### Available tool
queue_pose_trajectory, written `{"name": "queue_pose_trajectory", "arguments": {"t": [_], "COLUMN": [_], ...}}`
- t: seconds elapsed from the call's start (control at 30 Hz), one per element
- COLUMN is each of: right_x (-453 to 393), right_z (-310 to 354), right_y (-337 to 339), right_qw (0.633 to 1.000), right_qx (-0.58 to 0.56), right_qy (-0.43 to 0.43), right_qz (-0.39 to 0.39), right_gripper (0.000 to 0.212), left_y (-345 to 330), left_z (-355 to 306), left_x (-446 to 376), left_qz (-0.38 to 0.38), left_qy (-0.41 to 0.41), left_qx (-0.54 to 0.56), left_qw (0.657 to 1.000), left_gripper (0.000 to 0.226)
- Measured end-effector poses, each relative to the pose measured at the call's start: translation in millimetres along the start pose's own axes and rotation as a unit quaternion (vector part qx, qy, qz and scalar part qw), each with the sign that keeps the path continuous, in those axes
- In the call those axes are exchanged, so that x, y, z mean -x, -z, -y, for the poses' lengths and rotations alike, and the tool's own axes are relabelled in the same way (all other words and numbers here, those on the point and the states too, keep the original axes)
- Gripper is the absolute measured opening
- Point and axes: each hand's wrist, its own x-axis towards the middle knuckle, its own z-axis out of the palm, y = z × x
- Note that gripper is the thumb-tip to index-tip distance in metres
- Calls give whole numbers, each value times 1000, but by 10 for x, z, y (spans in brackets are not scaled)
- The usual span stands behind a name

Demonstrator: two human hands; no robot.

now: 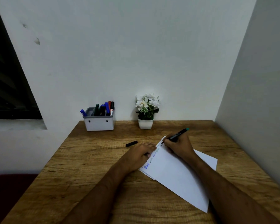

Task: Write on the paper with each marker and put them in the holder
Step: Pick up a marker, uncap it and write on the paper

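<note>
a: what else is on the desk (pixel 90 188) besides the writing stuff?

b: a little white pot of white flowers (pixel 146 110) at the back against the wall, and the grey-white holder (pixel 98 122) left of it, right at the back left corner of the desk. holder has a bunch of markers (pixel 105 108) standing in it already, blue, green, red, black. a loose black cap (pixel 131 143) lies on the wood between holder and hands, just beyond the left fingers.

a: and the hands?

b: right hand (pixel 178 147) has fingers curled tight round a black marker with a teal end (pixel 179 134), tip down on the far corner of the paper (pixel 176 172). left hand (pixel 140 155) lies flat, fingers straight, pressing the sheet's left edge where a row of blue and green words runs.

a: room to move?

b: paper sits angled, right of centre, near corner well in from the front edge. wall hugs the right side of the desk. bare wood on the left and front.
</note>
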Motion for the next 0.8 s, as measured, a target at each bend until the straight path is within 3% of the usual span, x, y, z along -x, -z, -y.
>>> {"name": "queue_pose_trajectory", "arguments": {"t": [0.13, 0.43, 0.8], "right_x": [54, 251, 493], "right_z": [20, 141, 229], "right_y": [-38, -135, -231], "right_qw": [1000, 1000, 998], "right_qx": [-4, -9, -29], "right_qy": [-15, -26, -48], "right_qz": [-5, -4, -30], "right_gripper": [9, 10, 9], "left_y": [46, 100, 178], "left_z": [7, 50, 48], "left_x": [-24, 54, 157], "left_qz": [-6, -18, -86], "left_qy": [-1, -9, -1], "left_qx": [15, -63, -79], "left_qw": [1000, 998, 993], "left_gripper": [47, 69, 47]}}
